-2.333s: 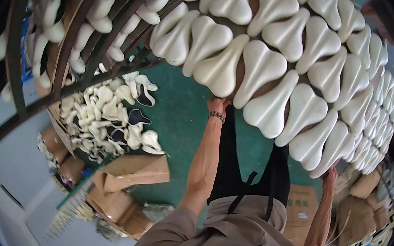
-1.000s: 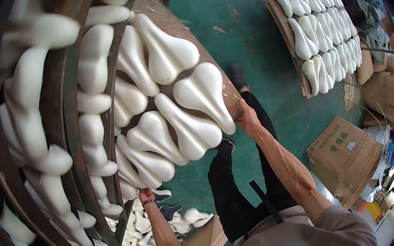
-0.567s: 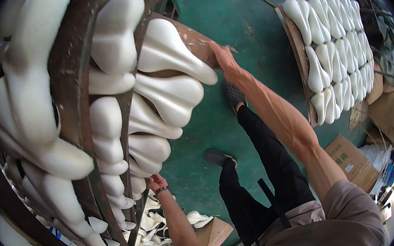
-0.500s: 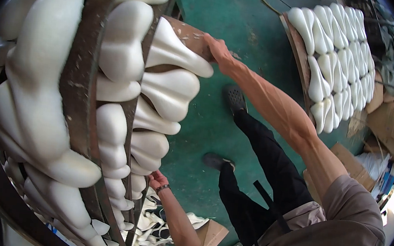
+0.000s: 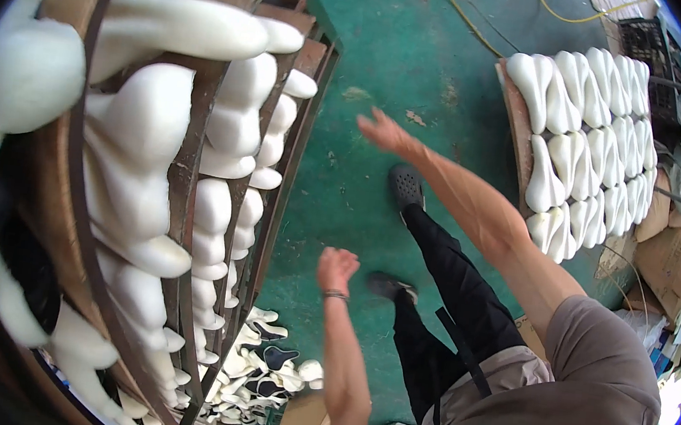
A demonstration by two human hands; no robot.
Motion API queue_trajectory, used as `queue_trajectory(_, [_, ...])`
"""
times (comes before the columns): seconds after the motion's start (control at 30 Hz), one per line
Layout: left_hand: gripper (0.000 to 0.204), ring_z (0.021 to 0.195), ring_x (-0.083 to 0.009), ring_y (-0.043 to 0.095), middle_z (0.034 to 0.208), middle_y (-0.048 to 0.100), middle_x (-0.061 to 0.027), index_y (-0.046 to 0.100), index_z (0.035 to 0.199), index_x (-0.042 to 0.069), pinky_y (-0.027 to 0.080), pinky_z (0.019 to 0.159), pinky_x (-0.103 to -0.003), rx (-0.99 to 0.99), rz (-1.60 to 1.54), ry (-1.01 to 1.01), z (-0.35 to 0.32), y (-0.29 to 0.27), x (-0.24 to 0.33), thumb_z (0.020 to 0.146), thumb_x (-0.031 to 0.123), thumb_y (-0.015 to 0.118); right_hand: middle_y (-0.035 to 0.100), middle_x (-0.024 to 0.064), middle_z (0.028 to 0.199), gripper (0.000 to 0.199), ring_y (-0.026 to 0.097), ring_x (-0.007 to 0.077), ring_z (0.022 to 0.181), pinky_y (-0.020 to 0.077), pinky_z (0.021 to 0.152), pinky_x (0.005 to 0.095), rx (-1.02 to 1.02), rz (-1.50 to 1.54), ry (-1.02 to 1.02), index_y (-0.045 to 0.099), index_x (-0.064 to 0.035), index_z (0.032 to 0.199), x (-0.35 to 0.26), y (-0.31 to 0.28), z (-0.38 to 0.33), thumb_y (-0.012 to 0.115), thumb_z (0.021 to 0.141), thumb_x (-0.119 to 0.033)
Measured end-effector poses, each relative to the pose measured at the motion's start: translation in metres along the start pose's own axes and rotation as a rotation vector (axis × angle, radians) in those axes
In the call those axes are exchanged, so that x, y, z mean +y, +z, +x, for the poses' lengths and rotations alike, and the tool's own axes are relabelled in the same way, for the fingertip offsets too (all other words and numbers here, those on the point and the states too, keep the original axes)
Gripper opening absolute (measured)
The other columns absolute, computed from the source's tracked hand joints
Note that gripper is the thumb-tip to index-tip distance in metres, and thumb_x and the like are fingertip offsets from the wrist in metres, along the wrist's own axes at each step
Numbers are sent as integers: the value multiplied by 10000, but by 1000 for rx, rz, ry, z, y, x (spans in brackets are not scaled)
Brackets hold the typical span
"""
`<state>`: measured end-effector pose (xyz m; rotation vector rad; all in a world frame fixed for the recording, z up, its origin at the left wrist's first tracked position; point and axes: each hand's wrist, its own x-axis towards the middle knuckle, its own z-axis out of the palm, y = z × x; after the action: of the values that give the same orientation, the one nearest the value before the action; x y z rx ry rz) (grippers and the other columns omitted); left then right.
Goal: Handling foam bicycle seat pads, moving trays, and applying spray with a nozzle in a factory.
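My right hand (image 5: 383, 130) hangs over the green floor, fingers stretched out and holding nothing. Below it in the picture, my left hand (image 5: 337, 269), with a bracelet at the wrist, is loosely curled with nothing visible in it. Both hands are apart from the rack (image 5: 289, 165) at the left, whose brown boards carry rows of white saddle-shaped pieces (image 5: 240, 109). A large white piece (image 5: 150, 111) lies on a nearer board. Part of the rack's inside is hidden behind the pieces.
At right, a board (image 5: 513, 115) holds rows of white saddle-shaped pieces (image 5: 565, 158). A heap of white and black pieces (image 5: 260, 367) and a cardboard box (image 5: 301, 423) lie by the rack's lower end. More cartons (image 5: 673, 238), a black crate (image 5: 652, 59) and yellow cord (image 5: 472, 19) are around.
Both hands have let go of the loaded board's edges and drawn away from the rack. That board now sits further into the rack. The view has shifted.
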<state>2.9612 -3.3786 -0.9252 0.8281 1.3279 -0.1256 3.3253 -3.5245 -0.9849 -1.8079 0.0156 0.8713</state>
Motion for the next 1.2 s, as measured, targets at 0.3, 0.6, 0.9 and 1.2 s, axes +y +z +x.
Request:
queue_trajectory(0.3, [483, 944, -252, 744, 1174, 718, -148, 527, 1449, 45, 640, 762, -404, -294, 574, -46, -147, 53, -125, 1029, 242, 660, 762, 211, 986, 424, 745, 363, 935, 607, 792, 476, -287, -668, 369, 759, -5, 978, 258, -138, -400, 621, 891, -397])
queue_trajectory(0.6, [445, 1045, -305, 712, 1168, 704, -144, 544, 1405, 74, 608, 894, -507, -71, 246, 286, -267, -26, -225, 1042, 316, 630, 764, 81, 837, 343, 720, 184, 656, 605, 547, 357, 200, 15, 561, 740, -30, 1112, 396, -235, -716, 567, 943, -273])
queue_trajectory(0.9, [578, 1125, -368, 673, 1280, 654, -179, 412, 1497, -5, 592, 948, -566, 92, 528, -197, -403, -160, -431, 1090, 393, 509, 776, 93, 867, 366, 748, 232, 727, 627, 669, 380, 273, 142, 619, 768, -46, 1120, 463, -255, -899, 618, 892, -290])
queue_trajectory(1.2, [415, 1012, -308, 706, 1203, 686, -126, 562, 1315, 46, 616, 819, -485, -54, 925, 51, -439, 8, -515, 1073, 381, 525, 754, 211, 1119, 419, 715, 341, 1069, 535, 979, 429, 601, 54, 343, 713, -25, 1241, 525, -379, -1061, 586, 954, -301])
